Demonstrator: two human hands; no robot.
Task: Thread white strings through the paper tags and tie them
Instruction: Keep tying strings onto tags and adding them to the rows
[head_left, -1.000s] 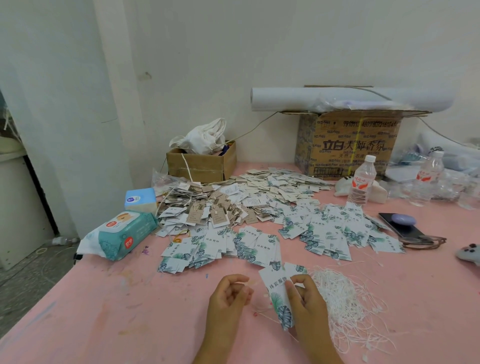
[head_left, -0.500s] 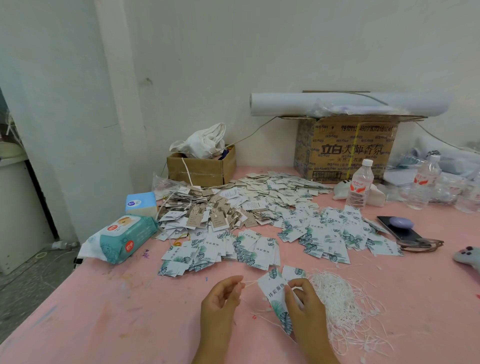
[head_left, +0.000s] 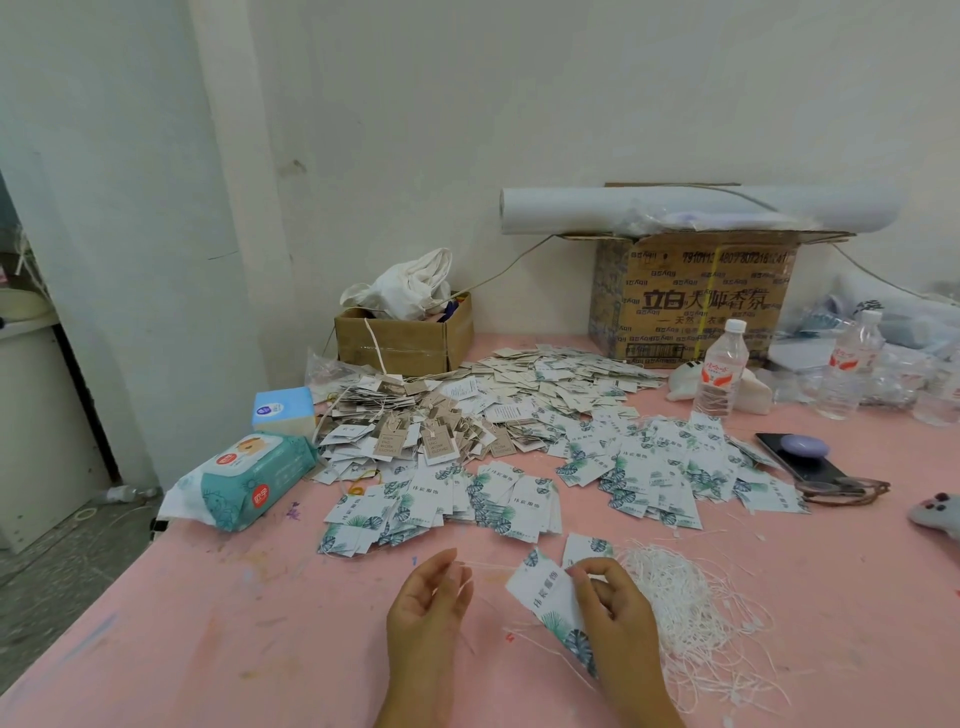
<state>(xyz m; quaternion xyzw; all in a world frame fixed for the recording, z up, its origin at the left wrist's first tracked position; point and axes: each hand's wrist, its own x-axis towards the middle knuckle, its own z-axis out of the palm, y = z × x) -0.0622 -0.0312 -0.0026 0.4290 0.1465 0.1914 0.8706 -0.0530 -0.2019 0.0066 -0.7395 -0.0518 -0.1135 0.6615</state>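
The right hand (head_left: 618, 618) grips a tag (head_left: 545, 592) above the worktop's (head_left: 208, 623) front; the left hand (head_left: 426, 603) pinches a string (head_left: 488, 565) running to it. Strung tags (head_left: 415, 436) heap at the back, but many leaf tags (head_left: 649, 467) and the string heap (head_left: 696, 613) await: most work seems left.
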